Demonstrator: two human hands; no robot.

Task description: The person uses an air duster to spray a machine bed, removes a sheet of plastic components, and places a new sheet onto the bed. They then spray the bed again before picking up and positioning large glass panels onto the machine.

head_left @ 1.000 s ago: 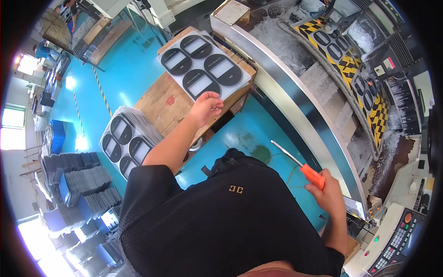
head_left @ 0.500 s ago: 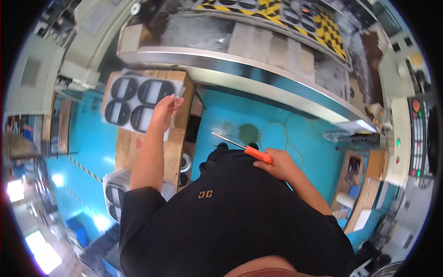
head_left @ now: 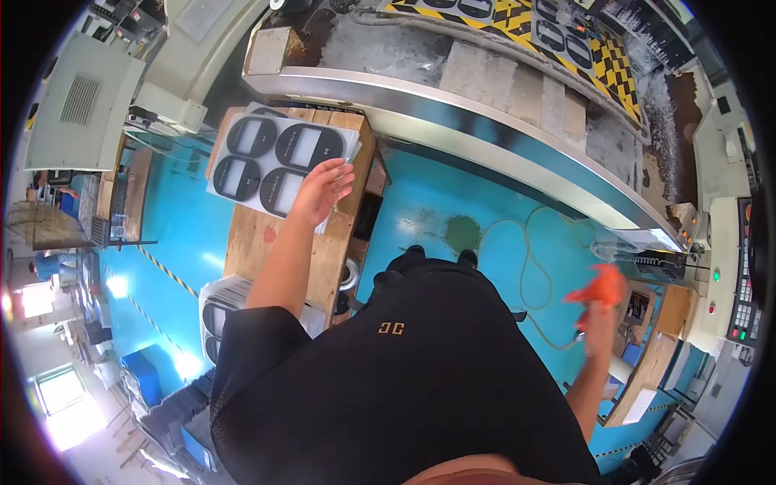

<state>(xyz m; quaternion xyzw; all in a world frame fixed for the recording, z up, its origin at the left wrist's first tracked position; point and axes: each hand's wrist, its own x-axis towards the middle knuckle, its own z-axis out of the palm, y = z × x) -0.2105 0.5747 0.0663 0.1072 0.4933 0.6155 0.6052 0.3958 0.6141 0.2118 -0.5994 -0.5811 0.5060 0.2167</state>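
My left hand point(head_left: 325, 191) is over the right edge of a clear sheet point(head_left: 269, 158) printed with black rounded shapes, each with a pale window. Its fingers are loosely bent and apart; I see nothing held. The sheet lies in a stack on a wooden table point(head_left: 267, 242). Out to the right, my right hand point(head_left: 598, 317) grips an orange tool, apparently an air blow gun point(head_left: 602, 286), blurred by motion. A thin pale hose point(head_left: 529, 267) runs across the floor toward it. The blow gun's nozzle cannot be made out.
Ahead stands a large machine bed with a metal front edge point(head_left: 453, 117) and yellow-black striped panels point(head_left: 509, 16). Another stack of printed sheets point(head_left: 214, 315) is at the left. A wooden stand point(head_left: 647, 372) and a button panel point(head_left: 744, 275) are at the right.
My right hand has swung the orange blow gun from in front of my body out to the right. The long metal rod no longer shows. My left hand stays by the sheets, its fingers more spread.
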